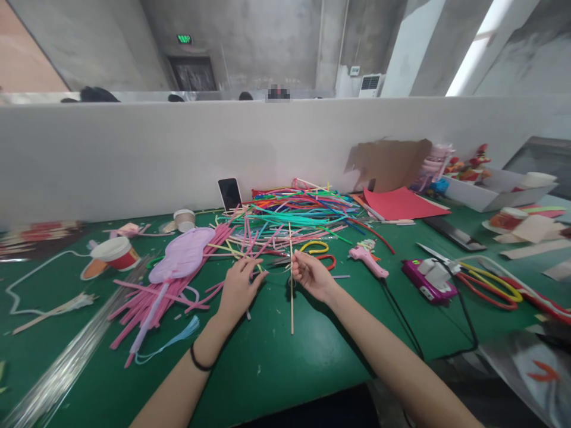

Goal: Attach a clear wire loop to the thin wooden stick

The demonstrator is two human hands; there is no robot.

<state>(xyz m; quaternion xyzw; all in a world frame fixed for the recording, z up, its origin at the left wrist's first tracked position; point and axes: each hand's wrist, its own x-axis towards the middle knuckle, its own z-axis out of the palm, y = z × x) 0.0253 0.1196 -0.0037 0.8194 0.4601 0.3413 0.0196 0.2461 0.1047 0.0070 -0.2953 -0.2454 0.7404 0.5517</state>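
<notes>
Green bench [263, 380] below a grey wall [272, 35]; pale stick [292, 318] running near to far
Right hand [314, 276] is nearer, fingers pinching its far half; left hand [238, 288] sits just left, fingers curved, grip I cannot tell.

A thin, pale stick [292, 312] is held near its middle by the fingertips of the right hand [312, 274]. It is long, straight and not bent. It is seen over the green table [276, 368], with one end pointed toward the person and the other pointed away. Whether the table is touched by the stick cannot be told. A very thin thread or wire [279, 274] is stretched between the stick and the fingers of the left hand [241, 288]. It is curved down a little. A small curl can be seen beside the stick, just under the right fingers.
</notes>
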